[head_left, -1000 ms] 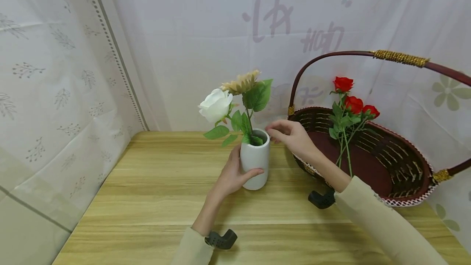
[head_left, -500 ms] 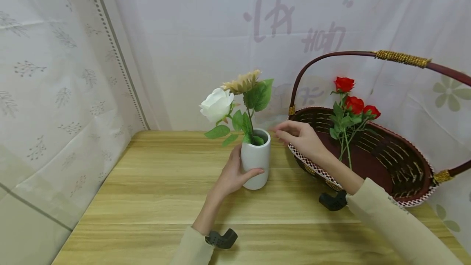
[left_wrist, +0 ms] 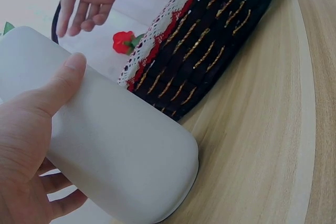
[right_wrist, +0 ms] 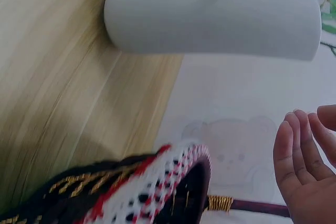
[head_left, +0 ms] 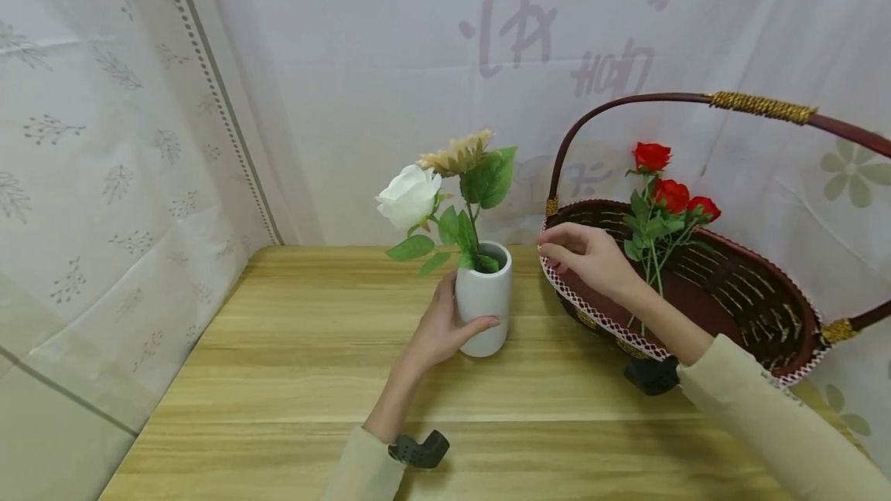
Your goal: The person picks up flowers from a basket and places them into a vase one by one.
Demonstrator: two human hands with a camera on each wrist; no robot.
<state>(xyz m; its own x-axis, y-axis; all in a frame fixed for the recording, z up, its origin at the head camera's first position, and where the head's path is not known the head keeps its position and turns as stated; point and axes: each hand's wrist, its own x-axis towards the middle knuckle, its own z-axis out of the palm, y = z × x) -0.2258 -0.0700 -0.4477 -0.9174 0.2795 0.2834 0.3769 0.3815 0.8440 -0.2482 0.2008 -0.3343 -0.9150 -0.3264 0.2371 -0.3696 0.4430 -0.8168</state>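
Observation:
A white vase (head_left: pixel 482 308) stands upright on the wooden table, and my left hand (head_left: pixel 445 325) grips its side with the thumb across the front. In it stand a white rose (head_left: pixel 409 197) and a pale yellow flower (head_left: pixel 455 155) with green leaves. My right hand (head_left: pixel 585 255) hovers over the near left rim of the basket (head_left: pixel 585 308), fingers loosely bent, holding nothing. Several red roses (head_left: pixel 671 196) lean inside the basket, their lower stems partly behind the right forearm. In the left wrist view the thumb presses along the vase wall.
The basket's tall arched handle (head_left: pixel 647 100) rises at the right, its top wrapped in gold cord. A printed white curtain (head_left: pixel 390 60) hangs behind the wooden table (head_left: pixel 292 377). Black cameras are strapped to both wrists.
My right hand has moved right, from beside the vase mouth to over the basket rim. My left hand and the vase have stayed in place.

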